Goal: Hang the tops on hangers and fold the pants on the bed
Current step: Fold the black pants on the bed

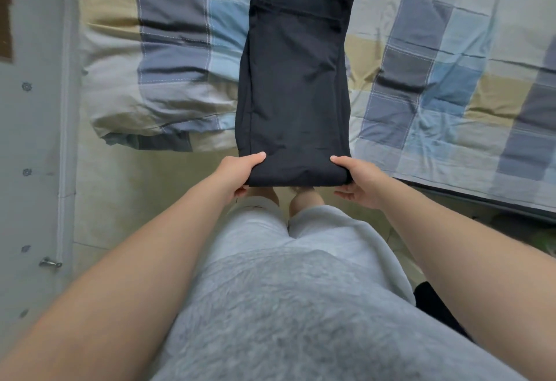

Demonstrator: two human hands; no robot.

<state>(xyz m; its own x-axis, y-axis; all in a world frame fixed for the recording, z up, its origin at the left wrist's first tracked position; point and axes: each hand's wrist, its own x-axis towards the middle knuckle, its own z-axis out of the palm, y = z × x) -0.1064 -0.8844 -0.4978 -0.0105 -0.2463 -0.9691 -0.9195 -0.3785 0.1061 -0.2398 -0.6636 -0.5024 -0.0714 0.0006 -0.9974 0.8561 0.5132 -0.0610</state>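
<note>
Plaid bed [436, 49]; left hand [237, 174], right hand [358, 182], fingers [255, 158] clamped on folded black pants [294, 79].

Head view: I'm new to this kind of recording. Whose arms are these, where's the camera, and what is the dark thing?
No machine here: a person wears one camera on the head, looking down past their own grey clothes. The left hand and right hand each pinch a near corner of folded black pants, thumbs on top. The pants stretch out over a bed with a checked cover; a matching pillow lies to their left.
</note>
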